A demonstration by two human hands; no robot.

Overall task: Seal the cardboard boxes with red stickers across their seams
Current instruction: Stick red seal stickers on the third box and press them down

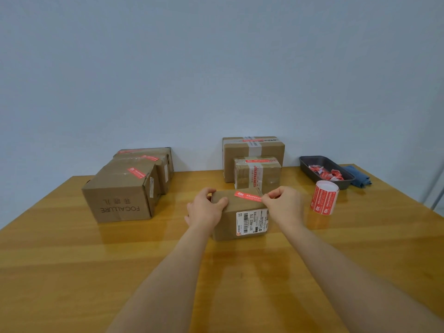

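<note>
Boxes number six; left hand (206,207) fingers grip the near box (237,217), right hand (283,203) fingers pinch its sticker (247,196).

A glossy wooden tabletop (72,272) carries cardboard boxes: a row at left (120,198), two at the back (254,162) and a small one in the middle (240,219). At right stand a red sticker roll (324,197), a dark tray (312,164) and a blue cloth (358,177).

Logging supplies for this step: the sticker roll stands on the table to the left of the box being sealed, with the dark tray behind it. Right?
Not quite. The head view shows the sticker roll standing to the right of the box being sealed, not the left. The dark tray does sit behind it on the table.
</note>
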